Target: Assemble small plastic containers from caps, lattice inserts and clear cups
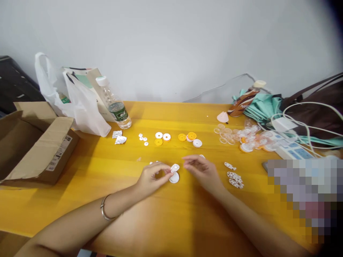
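Note:
My left hand point(154, 178) pinches a small white perforated plastic piece point(175, 167) between thumb and fingertips. Just below that piece is a round white disc point(174, 177); I cannot tell whether the two touch. To the right of it, my right hand point(202, 173) hovers with thumb and fingers a little apart, and nothing shows between them. Similar white perforated pieces point(234, 177) lie to the right of my right hand. Another one point(202, 156) is partly hidden behind that hand. Small white bits behind my left hand are mostly covered by it.
Beyond my hands lie white and orange rings point(159, 141), orange and white discs point(197, 143), small white caps point(146, 144) and a heap of clear round covers point(227, 135). A cardboard box point(60, 153) and water bottle point(120, 114) stand left; a brown bottle point(242, 103) leans right.

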Demonstrator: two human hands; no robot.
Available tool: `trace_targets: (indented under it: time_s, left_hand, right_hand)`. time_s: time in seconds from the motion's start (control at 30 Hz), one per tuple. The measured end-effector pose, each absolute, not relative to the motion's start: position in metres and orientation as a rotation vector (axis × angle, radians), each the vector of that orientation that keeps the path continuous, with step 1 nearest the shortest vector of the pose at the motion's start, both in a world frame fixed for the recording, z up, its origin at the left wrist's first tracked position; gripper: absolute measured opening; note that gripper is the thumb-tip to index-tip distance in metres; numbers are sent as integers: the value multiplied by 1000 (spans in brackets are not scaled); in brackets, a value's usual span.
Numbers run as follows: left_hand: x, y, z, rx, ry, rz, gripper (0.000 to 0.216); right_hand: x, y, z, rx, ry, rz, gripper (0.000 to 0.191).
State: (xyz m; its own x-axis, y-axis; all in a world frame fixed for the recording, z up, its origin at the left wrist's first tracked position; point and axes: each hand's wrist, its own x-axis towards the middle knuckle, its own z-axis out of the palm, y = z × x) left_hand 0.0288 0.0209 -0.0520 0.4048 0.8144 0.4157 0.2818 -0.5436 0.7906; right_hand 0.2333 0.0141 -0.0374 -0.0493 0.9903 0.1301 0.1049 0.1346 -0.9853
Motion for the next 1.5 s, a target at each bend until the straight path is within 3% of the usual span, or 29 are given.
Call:
trace_targets:
  time_s: [0.1,0.27,0.5,0.77,1.1,1.5]
  left_hand:
    - [29,22,-53,1932,1017,1109,12]
    - [30,23,-53,1897,1006,1100,11]
    - [30,22,-52,1892,1018,1076,12]
    - [29,23,-55,1861,1006,1084,13]
    - [30,21,-51,1804,1045,1011,14]
    - [28,22,-53,1797,1041,991,13]
  right_hand:
    - [268,31,-32,-1412,-1382,788,26]
    - [300,45,-37,-1660,-1668,722,33]
    - [293,42,-46,-1656,-1813,595,18]
    - [291,39,-39,-1659,-1629,691,22]
    - [281,36,-29,-1357,-1232,1091,33]
    - [278,32,-30,-1341,-1340,1449,35]
